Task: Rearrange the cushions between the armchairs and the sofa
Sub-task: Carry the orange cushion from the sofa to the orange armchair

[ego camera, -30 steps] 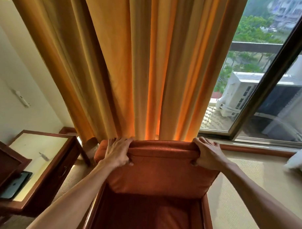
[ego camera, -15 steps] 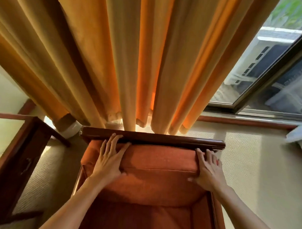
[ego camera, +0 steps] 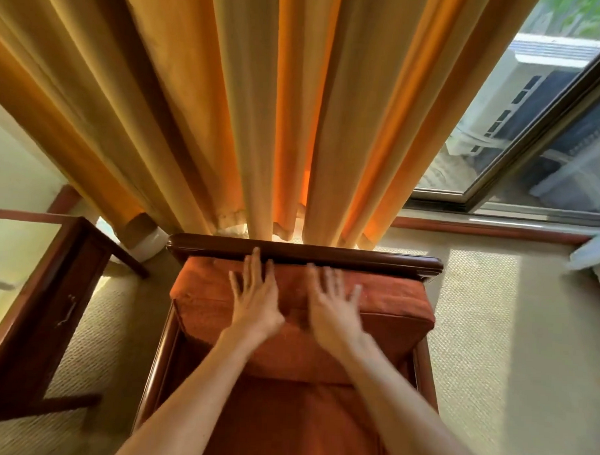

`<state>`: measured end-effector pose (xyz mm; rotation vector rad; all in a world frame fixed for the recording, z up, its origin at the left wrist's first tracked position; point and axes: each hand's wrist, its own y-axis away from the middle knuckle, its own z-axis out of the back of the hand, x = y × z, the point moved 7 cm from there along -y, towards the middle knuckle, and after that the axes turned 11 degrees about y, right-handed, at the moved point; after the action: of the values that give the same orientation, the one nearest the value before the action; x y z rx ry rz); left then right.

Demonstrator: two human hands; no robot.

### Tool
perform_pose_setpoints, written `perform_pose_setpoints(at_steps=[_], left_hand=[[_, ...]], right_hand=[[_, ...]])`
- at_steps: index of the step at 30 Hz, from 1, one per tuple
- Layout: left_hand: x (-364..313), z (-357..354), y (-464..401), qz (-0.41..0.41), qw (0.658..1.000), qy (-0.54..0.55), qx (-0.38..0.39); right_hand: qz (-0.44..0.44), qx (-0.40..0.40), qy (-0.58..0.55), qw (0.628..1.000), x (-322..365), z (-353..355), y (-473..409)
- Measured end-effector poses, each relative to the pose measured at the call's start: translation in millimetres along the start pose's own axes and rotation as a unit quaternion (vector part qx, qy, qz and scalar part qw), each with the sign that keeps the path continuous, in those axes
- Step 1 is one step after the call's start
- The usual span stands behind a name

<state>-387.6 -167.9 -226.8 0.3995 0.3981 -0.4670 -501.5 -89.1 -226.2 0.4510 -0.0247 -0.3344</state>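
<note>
Left hand [ego camera: 255, 302], right hand [ego camera: 333, 312] flat, fingers spread, on back cushion [ego camera: 391, 303] at frame centre; uneven push risks cushion slumping forward

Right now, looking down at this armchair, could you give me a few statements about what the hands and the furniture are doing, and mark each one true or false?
1. Both hands lie flat and open on the back cushion. True: the left hand and the right hand rest spread on it, side by side.
2. The cushion is being lifted clear of the armchair. False: it sits in the chair against the wooden top rail.
3. An orange curtain hangs behind the chair. True.
4. The side table stands to the right of the chair. False: it is on the left.
5. The curtain covers the whole window. False: glass shows at the right.
</note>
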Motion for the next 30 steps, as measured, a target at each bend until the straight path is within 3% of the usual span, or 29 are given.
perform_pose_setpoints(at_steps=[3, 5, 7, 11, 16, 21, 26, 30], left_hand=[[-8.0, -6.5, 21.8, -0.071, 0.997, -0.015, 0.005], [38.6, 9.5, 29.8, -0.073, 0.996, -0.047, -0.015], [93.0, 33.6, 38.3, -0.033, 0.996, -0.063, -0.052], [106.3, 52.0, 44.3, 0.032, 0.999, -0.025, 0.005], [64.1, 93.9, 109.3, 0.029, 0.986, 0.15, -0.069], [70.7, 131.9, 239.2, 0.048, 0.931, 0.339, -0.126], [120.7, 155.4, 343.5, 0.12, 0.878, 0.419, -0.199], [170.1, 179.2, 443.9, 0.172, 0.83, 0.423, -0.32]], right_hand=[[0.096, -0.037, 0.021, 0.994, 32.4, -10.5, 6.3], [0.076, -0.087, 0.012, 0.993, -23.3, -17.2, 23.4], [0.003, -0.103, 0.012, 0.995, -98.2, -25.5, 49.0], [-0.1, 0.043, -0.01, 0.994, -146.1, -29.3, 83.0], [-0.074, -0.016, -0.191, 0.979, -57.4, 21.7, 123.1], [0.017, -0.07, -0.434, 0.898, 58.2, 59.0, 206.7], [0.115, -0.057, -0.484, 0.866, 147.2, 70.7, 267.8], [0.19, 0.035, -0.484, 0.853, 209.0, 72.9, 291.0]])
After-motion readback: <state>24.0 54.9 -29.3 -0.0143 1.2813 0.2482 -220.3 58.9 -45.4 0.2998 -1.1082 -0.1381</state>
